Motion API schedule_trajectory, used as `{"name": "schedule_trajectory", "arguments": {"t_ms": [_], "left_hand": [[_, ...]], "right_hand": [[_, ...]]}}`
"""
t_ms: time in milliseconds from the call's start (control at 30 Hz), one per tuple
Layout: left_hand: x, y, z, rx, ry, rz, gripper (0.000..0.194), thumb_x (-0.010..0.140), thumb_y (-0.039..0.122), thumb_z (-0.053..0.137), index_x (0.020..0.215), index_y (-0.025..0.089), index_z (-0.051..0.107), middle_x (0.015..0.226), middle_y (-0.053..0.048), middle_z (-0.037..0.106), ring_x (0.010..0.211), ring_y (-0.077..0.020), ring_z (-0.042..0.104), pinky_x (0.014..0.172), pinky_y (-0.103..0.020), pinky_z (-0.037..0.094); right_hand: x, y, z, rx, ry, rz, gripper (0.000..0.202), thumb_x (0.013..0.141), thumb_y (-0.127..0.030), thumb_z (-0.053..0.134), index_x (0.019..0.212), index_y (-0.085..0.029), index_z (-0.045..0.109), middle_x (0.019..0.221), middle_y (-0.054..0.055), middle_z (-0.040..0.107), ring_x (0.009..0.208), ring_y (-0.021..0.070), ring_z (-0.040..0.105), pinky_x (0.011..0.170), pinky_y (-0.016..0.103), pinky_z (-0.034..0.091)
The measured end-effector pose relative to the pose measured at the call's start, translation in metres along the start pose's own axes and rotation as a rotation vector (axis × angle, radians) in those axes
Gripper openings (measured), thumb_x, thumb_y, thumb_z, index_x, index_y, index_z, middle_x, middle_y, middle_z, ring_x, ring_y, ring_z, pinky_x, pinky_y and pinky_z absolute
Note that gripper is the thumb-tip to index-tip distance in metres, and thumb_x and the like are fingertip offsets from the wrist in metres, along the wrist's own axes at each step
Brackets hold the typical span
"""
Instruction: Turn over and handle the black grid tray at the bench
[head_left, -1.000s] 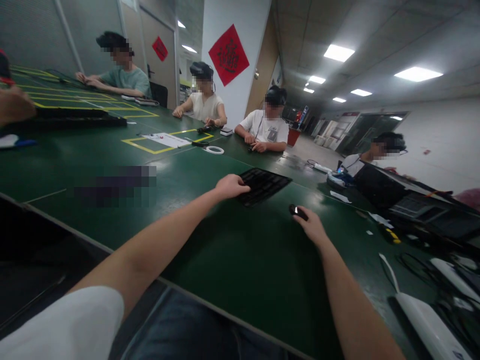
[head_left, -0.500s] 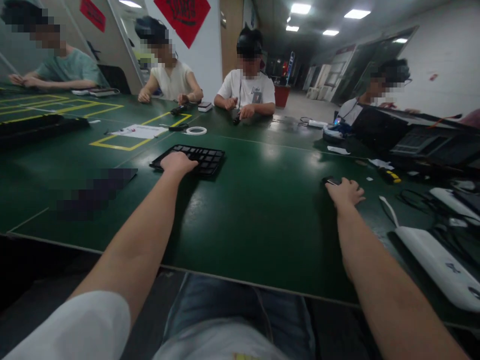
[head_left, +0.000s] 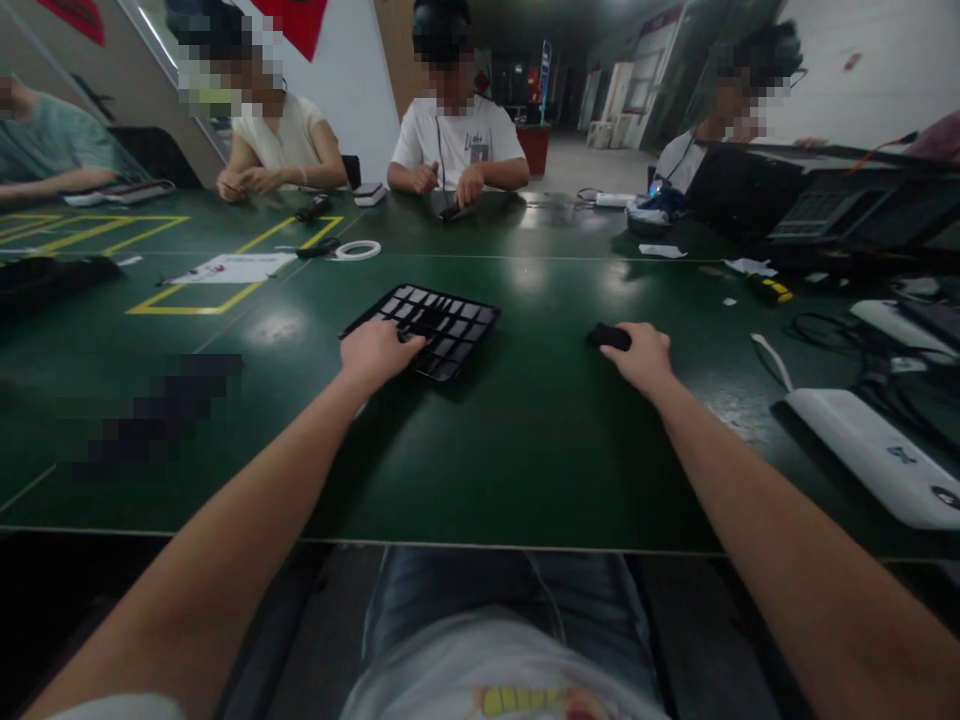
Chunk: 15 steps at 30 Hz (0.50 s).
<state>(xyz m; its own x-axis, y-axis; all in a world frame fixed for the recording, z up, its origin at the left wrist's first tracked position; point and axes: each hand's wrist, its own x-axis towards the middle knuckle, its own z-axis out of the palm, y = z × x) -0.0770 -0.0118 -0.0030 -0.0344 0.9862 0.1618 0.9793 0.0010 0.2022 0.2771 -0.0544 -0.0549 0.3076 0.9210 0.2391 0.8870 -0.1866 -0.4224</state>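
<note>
My left hand (head_left: 379,352) grips the near left edge of a black gridded tray (head_left: 463,345), thumb over its rim. The tray has square compartments and appears slightly tilted above the green table (head_left: 487,470). What its cells hold is too blurred to make out. To the right, my right hand (head_left: 646,355) is closed on a small black object (head_left: 606,336), held low over the table. Its far end sticks out to the left past my thumb, and my fingers hide the rest. A gap separates this object from the tray.
A white power bank (head_left: 870,445) and tangled black cables (head_left: 832,330) lie on the right. Beyond the tray are a white tape roll (head_left: 358,250) and a paper sheet (head_left: 229,268). A dark pixelated strip (head_left: 161,415) lies left. Several people sit around the table.
My right hand has moved left with the small black object, nearer the tray. The tray in my left hand has shifted right and turned. The camera view has moved too.
</note>
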Motion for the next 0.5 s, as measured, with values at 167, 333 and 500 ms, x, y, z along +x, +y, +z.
{"name": "schedule_trajectory", "arguments": {"t_ms": [167, 333, 500], "left_hand": [[-0.023, 0.043, 0.014, -0.322, -0.007, 0.277, 0.045, 0.074, 0.054, 0.05, 0.088, 0.014, 0.065, 0.078, -0.008, 0.063, 0.071, -0.0194, 0.057, 0.058, -0.028, 0.039], [-0.041, 0.05, 0.021, -0.565, -0.042, 0.412, 0.051, 0.074, 0.05, 0.054, 0.104, 0.009, 0.061, 0.087, -0.01, 0.064, 0.073, -0.0184, 0.058, 0.062, -0.03, 0.044], [-0.054, 0.048, 0.021, -0.653, -0.072, 0.482, 0.051, 0.073, 0.048, 0.056, 0.107, 0.009, 0.059, 0.092, -0.011, 0.064, 0.076, -0.0184, 0.058, 0.066, -0.031, 0.046]], "right_hand": [[-0.023, -0.06, 0.021, 0.531, -0.154, -0.293, 0.043, 0.065, -0.027, 0.063, 0.106, -0.015, 0.055, 0.107, 0.009, 0.055, 0.101, 0.0237, 0.05, 0.094, 0.043, 0.039], [-0.044, -0.079, 0.02, 0.908, -0.339, -0.578, 0.03, 0.068, -0.028, 0.061, 0.096, -0.019, 0.057, 0.109, 0.006, 0.056, 0.1, 0.0212, 0.054, 0.091, 0.041, 0.045], [-0.05, -0.075, 0.022, 0.785, -0.311, -0.6, 0.033, 0.069, -0.037, 0.059, 0.095, -0.017, 0.058, 0.109, 0.01, 0.056, 0.105, 0.0272, 0.051, 0.087, 0.048, 0.046]]}}
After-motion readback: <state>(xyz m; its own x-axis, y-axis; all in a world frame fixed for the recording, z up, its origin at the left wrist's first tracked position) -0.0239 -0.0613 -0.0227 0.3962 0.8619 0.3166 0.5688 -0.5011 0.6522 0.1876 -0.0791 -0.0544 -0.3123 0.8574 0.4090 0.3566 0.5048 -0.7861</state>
